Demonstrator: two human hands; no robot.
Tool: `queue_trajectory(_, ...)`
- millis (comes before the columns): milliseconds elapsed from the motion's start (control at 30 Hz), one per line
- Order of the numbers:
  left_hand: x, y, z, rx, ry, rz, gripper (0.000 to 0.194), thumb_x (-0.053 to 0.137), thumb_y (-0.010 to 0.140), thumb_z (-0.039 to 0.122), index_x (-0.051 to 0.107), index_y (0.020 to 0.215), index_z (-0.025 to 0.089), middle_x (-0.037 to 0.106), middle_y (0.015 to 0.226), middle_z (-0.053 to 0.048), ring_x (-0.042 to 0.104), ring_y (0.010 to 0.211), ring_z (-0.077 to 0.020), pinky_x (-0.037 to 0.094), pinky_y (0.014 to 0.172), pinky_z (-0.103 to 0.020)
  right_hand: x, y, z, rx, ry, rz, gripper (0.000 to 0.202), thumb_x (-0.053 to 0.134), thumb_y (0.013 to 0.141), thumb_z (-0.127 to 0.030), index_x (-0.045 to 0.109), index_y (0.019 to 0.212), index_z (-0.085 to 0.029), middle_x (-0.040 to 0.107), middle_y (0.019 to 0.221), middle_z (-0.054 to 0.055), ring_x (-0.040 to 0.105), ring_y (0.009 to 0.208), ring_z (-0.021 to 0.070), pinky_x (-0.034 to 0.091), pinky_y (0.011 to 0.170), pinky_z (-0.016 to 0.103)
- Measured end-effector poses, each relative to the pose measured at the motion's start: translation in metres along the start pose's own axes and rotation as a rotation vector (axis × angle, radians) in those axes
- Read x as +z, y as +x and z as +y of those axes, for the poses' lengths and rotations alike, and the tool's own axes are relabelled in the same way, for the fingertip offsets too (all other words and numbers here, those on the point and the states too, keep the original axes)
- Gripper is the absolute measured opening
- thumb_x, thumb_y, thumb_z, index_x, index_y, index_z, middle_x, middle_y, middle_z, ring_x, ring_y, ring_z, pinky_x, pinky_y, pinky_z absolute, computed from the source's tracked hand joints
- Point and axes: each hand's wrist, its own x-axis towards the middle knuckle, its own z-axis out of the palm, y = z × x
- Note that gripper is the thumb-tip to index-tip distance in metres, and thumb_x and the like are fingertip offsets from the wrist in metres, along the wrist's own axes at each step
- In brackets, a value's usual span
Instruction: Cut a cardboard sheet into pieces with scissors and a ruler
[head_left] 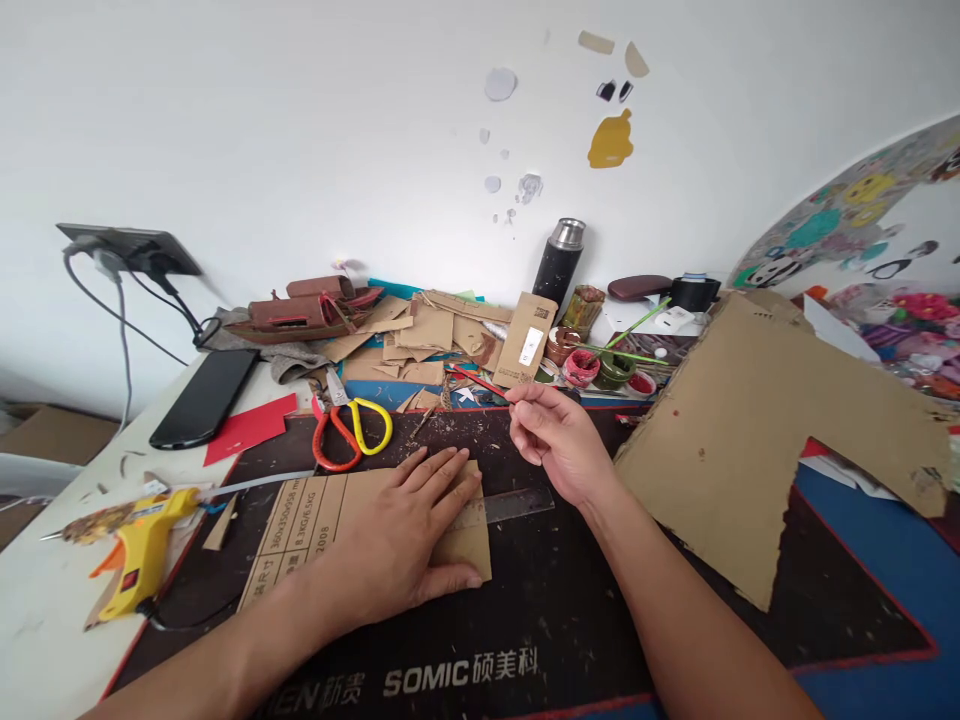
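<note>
My left hand (409, 530) lies flat, fingers stretched, on a printed piece of cardboard (345, 510), pressing it to the dark mat. A clear ruler (521, 503) sticks out to the right near its fingers; how far it runs by the cardboard is hidden. My right hand (559, 435) is raised over the mat, thumb and fingers pinched at the end of a thin red pencil (480, 382) that points left and away. Scissors (351, 430) with one red and one yellow handle lie beyond my left hand.
A yellow hot glue gun (142, 550) and a black phone (206, 398) lie left. Cardboard scraps (424, 330), a brown model boat (300, 310), paint jars (581, 367) and a flask (560, 265) stand along the wall. A large cardboard sheet (727, 430) lies right.
</note>
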Motion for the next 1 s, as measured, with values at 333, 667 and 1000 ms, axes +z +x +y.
queue_trajectory(333,-0.015,0.001,-0.003,0.088,0.011,0.148,0.031,0.052,0.109,0.024,0.067,0.136,0.018,0.071,0.144,-0.010,0.063,0.134,-0.0290,0.053,0.109,-0.046,-0.005,-0.004,0.002,-0.284,-0.389,0.176,0.044,0.072,0.094,-0.062,0.072,0.081,-0.020,0.052,0.051,-0.004,0.048,0.044,0.0121,0.034,0.043,0.025)
queue_trajectory(667,-0.009,-0.003,0.015,0.093,0.051,0.082,0.041,0.062,0.104,0.038,0.067,0.136,0.014,0.076,0.133,-0.013,0.068,0.119,-0.0307,0.051,0.104,-0.047,-0.005,-0.012,-0.001,-0.492,-0.969,0.183,0.039,0.058,0.107,-0.049,0.072,0.081,-0.023,0.072,0.070,0.004,0.064,0.062,0.0193,0.044,0.064,0.031)
queue_trajectory(1000,-0.001,-0.012,0.029,0.068,0.255,0.142,0.042,0.039,0.113,0.031,0.069,0.136,0.014,0.075,0.138,-0.011,0.068,0.122,-0.0308,0.046,0.103,-0.048,0.000,-0.007,0.015,-0.311,-1.070,-0.056,0.039,0.060,0.106,-0.047,0.069,0.076,-0.024,0.073,0.071,0.003,0.068,0.067,0.0211,0.045,0.066,0.030)
